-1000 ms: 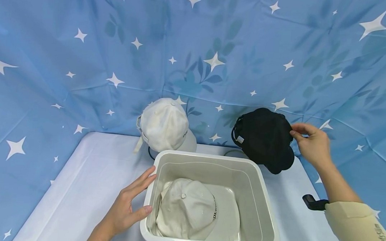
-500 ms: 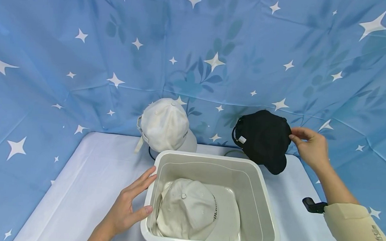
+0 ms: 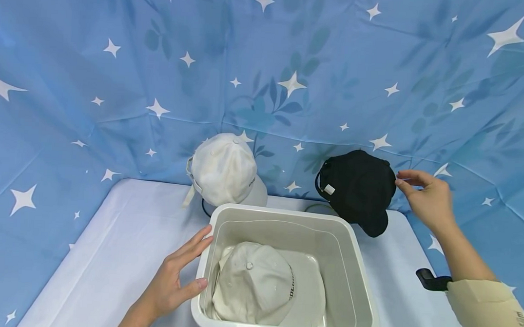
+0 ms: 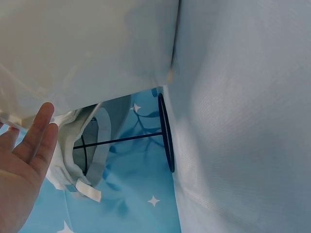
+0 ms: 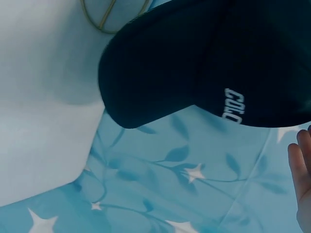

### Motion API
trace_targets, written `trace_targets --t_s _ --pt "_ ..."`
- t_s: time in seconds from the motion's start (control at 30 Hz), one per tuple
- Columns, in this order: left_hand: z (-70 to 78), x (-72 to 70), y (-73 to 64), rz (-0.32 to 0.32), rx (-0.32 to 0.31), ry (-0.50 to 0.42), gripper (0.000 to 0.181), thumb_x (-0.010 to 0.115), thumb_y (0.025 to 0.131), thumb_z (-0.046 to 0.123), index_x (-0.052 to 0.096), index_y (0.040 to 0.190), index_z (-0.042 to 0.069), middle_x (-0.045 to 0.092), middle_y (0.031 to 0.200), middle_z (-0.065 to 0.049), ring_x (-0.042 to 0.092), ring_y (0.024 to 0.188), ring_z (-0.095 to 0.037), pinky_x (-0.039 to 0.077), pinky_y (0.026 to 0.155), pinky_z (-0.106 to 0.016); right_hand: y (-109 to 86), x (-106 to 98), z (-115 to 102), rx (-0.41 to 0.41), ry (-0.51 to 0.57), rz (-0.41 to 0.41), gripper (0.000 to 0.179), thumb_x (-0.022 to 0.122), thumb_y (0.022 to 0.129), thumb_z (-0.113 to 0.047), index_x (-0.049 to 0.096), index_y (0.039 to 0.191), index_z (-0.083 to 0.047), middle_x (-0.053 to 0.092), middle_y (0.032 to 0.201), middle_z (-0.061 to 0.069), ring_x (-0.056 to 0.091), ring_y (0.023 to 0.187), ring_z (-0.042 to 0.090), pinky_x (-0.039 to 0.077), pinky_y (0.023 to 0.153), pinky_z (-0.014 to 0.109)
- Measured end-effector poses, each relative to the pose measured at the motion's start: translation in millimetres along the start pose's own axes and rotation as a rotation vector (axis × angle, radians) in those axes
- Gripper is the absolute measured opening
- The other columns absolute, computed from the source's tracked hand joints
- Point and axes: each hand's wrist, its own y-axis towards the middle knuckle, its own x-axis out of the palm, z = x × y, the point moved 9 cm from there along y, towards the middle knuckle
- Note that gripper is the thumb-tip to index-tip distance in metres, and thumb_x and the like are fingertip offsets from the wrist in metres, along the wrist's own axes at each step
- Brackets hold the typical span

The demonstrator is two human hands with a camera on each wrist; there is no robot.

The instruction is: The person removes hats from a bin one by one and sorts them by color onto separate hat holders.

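A black cap (image 3: 359, 192) hangs on a stand at the back right, its brim pointing down toward the front. Right at its right edge is my right hand (image 3: 429, 197), fingers extended; the right wrist view shows the fingers (image 5: 303, 150) just beside the crown, below white lettering (image 5: 233, 104). My left hand (image 3: 169, 281) is spread against the left rim of a pale grey plastic bin (image 3: 286, 212), fingertips and thumb on the rim. Inside the bin, on its left side, lies an off-white cap (image 3: 256, 285).
A second off-white cap (image 3: 224, 169) sits behind the bin on a black wire stand (image 4: 121, 140), its strap hanging down. The black cap's stand has a brass-coloured ring base (image 5: 99, 30). A blue star-patterned curtain (image 3: 265, 85) backs the white-covered table (image 3: 141, 217).
The black cap's brim has swung to the left. My right hand has eased off its edge, slightly to the right. Left hand and bin have stayed put.
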Motion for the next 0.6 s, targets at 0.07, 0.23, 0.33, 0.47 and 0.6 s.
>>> trace_targets --t_s 0.07,0.23,0.33,0.47,0.6 --pt "-0.3 0.0 0.0 0.0 -0.003 0.001 0.073 0.071 0.08 0.007 0.052 0.15 -0.004 0.041 0.162 -0.024 0.045 0.148 -0.028 0.034 0.118 -0.024 -1.0 -3.9 -5.3 -0.005 0.001 0.013 0.037 0.06 0.107 -0.026 0.069 0.131 0.001 0.068 0.126 0.024 0.057 0.112 0.031 0.04 0.076 0.017" --pt "-0.5 -0.3 -0.5 0.0 -0.008 0.005 0.073 0.071 0.08 0.007 0.052 0.15 -0.004 0.041 0.162 -0.024 0.045 0.148 -0.027 0.034 0.117 -0.023 -6.8 -12.3 -22.1 -0.049 0.012 0.074 0.032 0.064 0.105 -0.023 0.072 0.128 -0.002 0.071 0.122 0.02 0.052 0.096 -0.003 0.039 0.075 0.007" --pt "-0.1 -0.7 -0.4 0.002 -0.008 0.008 0.073 0.07 0.08 0.007 0.052 0.15 -0.005 0.041 0.162 -0.023 0.045 0.148 -0.027 0.034 0.117 -0.023 -12.7 -16.1 -37.7 -0.112 0.041 0.124 0.028 0.068 0.102 -0.015 0.074 0.125 -0.002 0.071 0.12 0.019 0.047 0.089 -0.017 0.038 0.074 0.001" --pt "0.2 -0.7 -0.3 0.002 -0.008 0.007 0.073 0.07 0.08 0.007 0.052 0.15 -0.005 0.041 0.162 -0.024 0.045 0.148 -0.027 0.034 0.118 -0.023 -21.4 -18.7 -60.0 -0.206 0.087 0.165 0.026 0.073 0.096 -0.004 0.075 0.122 -0.002 0.071 0.117 0.016 0.05 0.094 -0.021 0.039 0.08 0.0" --pt "0.2 -0.4 0.0 0.0 -0.007 0.002 0.073 0.07 0.08 0.007 0.052 0.15 -0.004 0.041 0.162 -0.024 0.045 0.148 -0.027 0.034 0.118 -0.024 -29.4 -18.1 -76.9 -0.267 0.116 0.165 0.028 0.075 0.093 0.001 0.076 0.121 -0.001 0.071 0.117 0.016 0.052 0.098 -0.019 0.04 0.083 0.001"
